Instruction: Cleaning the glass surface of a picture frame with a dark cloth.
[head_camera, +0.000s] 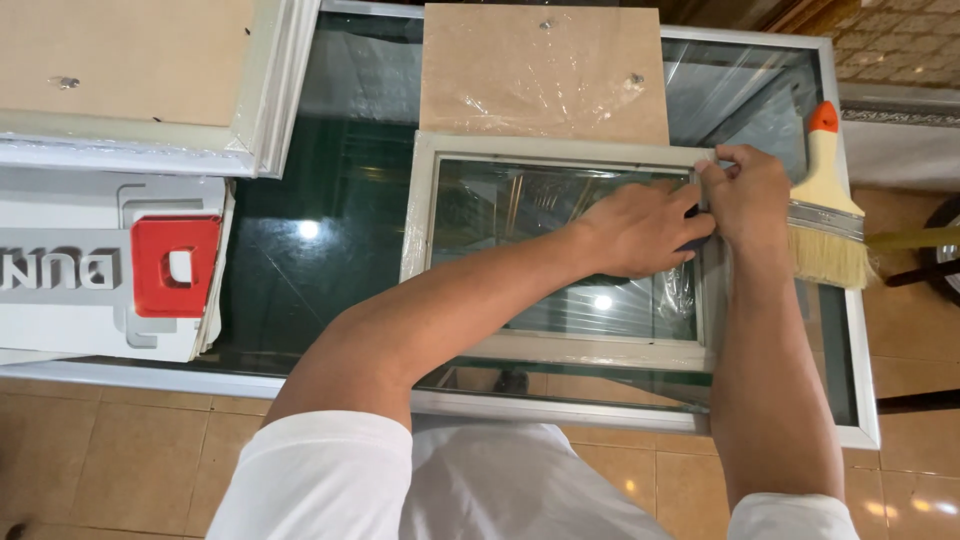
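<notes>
A glass-topped desk (330, 230) with a pale metal rim fills most of the view, set over a tiled floor (120, 450). At its far left lies a large white-framed panel (150, 80) turned board-side up, and just nearer a white box (100, 270) with a red square mark. In the middle of the desk lies the piece being worked on: a white picture frame (560, 250) with glass in it, loosely covered in clear plastic film (675, 290). Its brown backing board (545, 75), also partly under film, lies touching the frame's far edge. On the right, a paintbrush (828, 200) with a pale wooden handle and an orange tip rests on the desk's right rim, just beside the hands.

Both hands meet at the frame's far right corner. The left hand (640, 228) lies across the glass, its fingers pressed down by the corner. The right hand (745, 190) has its grip pinched together on the inner edge of the frame there; whether it holds film or a small tab is hidden by the fingers.

By the look of it, the step in hand is working at the film or fitting at that corner. The next move seems to call for a steady left hand on the glass and a gentle pull along the edge.
</notes>
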